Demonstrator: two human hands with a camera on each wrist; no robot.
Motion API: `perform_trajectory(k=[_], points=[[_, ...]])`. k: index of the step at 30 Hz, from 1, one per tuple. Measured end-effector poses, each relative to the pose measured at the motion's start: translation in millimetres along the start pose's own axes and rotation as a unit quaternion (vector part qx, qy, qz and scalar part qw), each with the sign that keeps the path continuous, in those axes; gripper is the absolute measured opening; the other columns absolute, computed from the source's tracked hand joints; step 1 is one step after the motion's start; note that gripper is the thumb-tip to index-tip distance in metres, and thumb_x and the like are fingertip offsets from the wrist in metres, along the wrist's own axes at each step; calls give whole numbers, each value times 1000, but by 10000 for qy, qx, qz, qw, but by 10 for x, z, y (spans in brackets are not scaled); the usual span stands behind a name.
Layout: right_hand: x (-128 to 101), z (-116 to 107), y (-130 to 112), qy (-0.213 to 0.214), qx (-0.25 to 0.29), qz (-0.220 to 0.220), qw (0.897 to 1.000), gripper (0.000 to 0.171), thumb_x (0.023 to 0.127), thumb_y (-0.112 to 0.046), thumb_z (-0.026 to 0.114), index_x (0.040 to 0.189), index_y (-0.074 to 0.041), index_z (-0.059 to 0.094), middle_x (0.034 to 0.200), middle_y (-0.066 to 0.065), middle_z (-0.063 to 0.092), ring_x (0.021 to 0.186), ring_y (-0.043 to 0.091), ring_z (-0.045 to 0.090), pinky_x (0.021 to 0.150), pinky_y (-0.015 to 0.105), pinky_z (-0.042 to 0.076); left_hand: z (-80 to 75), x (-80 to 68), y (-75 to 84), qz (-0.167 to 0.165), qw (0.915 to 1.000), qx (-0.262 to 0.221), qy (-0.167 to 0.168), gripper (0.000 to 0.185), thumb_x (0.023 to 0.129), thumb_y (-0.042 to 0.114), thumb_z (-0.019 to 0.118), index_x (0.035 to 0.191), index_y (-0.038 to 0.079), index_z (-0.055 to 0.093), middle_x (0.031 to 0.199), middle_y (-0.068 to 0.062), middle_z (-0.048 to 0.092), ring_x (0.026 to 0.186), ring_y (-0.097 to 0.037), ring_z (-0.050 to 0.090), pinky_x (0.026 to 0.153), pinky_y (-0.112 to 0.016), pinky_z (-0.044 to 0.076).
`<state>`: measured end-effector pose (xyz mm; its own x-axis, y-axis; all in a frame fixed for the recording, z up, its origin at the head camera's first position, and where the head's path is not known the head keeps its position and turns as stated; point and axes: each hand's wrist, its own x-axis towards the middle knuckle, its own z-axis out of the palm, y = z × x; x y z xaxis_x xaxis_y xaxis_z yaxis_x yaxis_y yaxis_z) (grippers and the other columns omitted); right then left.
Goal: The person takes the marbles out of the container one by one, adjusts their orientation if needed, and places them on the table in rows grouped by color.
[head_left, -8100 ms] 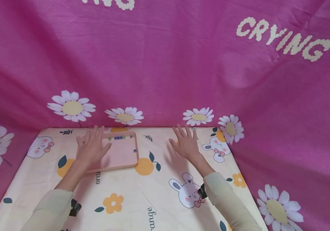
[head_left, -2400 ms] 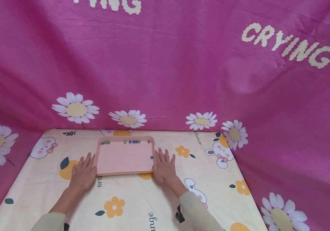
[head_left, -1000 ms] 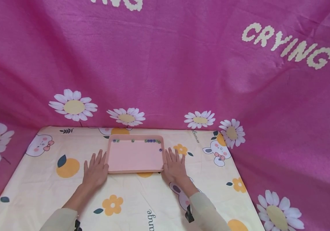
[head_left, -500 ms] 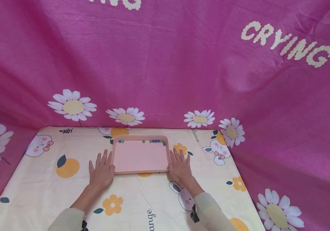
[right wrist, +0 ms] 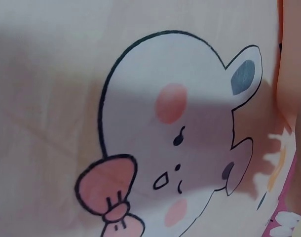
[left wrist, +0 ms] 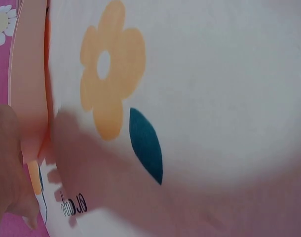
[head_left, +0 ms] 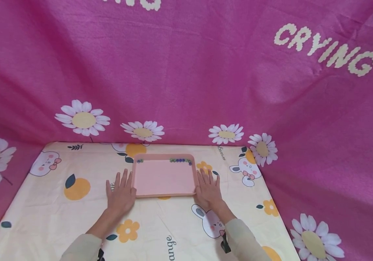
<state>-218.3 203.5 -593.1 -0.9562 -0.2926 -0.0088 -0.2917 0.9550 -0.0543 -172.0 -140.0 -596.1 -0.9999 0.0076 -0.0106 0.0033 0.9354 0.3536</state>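
Shifted rightward since earlier, pink tray (head_left: 164, 178) – left hand (head_left: 120, 194) and right hand (head_left: 208, 189) flat, fingers straight, flanking its side edges, bare tablecloth (head_left: 42, 210) all around

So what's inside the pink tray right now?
The shallow pink rectangular tray holds small green and purple beads lined along its far rim, with a couple more at the far left corner. The rest of its floor shows bare; nothing inside is covered.
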Motion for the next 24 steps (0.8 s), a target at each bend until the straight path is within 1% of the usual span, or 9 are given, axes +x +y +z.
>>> perform_trajectory(k=[3, 8, 14, 18, 24], points=[[-13, 9, 35, -9, 21, 38, 10000, 61, 104, -35, 30, 159, -11, 24, 165, 10, 18, 150, 39, 11, 115, 67, 6, 29, -6, 31, -41, 10000, 52, -32, 65, 104, 31, 40, 158, 3, 20, 165, -19, 8, 150, -42, 1, 113, -66, -12], [-31, 16, 96, 45, 68, 29, 10000, 60, 105, -35, 30, 160, -11, 24, 165, 10, 17, 150, 40, 10, 115, 67, 4, 55, -30, 94, -119, 9999, -96, -71, 65, 104, 31, 40, 158, 2, 20, 165, -19, 8, 149, -42, 1, 111, -67, -13], [-51, 57, 182, -8, 199, 38, 9998, 59, 104, -32, 29, 159, -10, 25, 166, 10, 15, 150, 40, 7, 115, 66, -1, 84, -42, 144, -59, 9999, -81, -77, 65, 103, 30, 41, 158, 1, 20, 164, -20, 10, 149, -43, 3, 112, -69, -9], [-58, 68, 237, 13, 112, 19, 9999, 59, 104, -31, 29, 159, -9, 26, 165, 9, 17, 150, 40, 9, 115, 66, 0, 99, -45, 181, -32, 9999, -74, -88, 65, 103, 29, 40, 158, 1, 19, 165, -19, 10, 149, -43, 4, 112, -68, -10], [-82, 69, 303, 132, 39, -58, 9999, 59, 103, -29, 31, 157, -7, 29, 164, 12, 22, 149, 41, 14, 114, 68, 3, 115, -58, 245, -37, 9997, -139, -195, 67, 102, 29, 41, 158, 1, 17, 165, -18, 8, 149, -42, 4, 111, -67, -13]])
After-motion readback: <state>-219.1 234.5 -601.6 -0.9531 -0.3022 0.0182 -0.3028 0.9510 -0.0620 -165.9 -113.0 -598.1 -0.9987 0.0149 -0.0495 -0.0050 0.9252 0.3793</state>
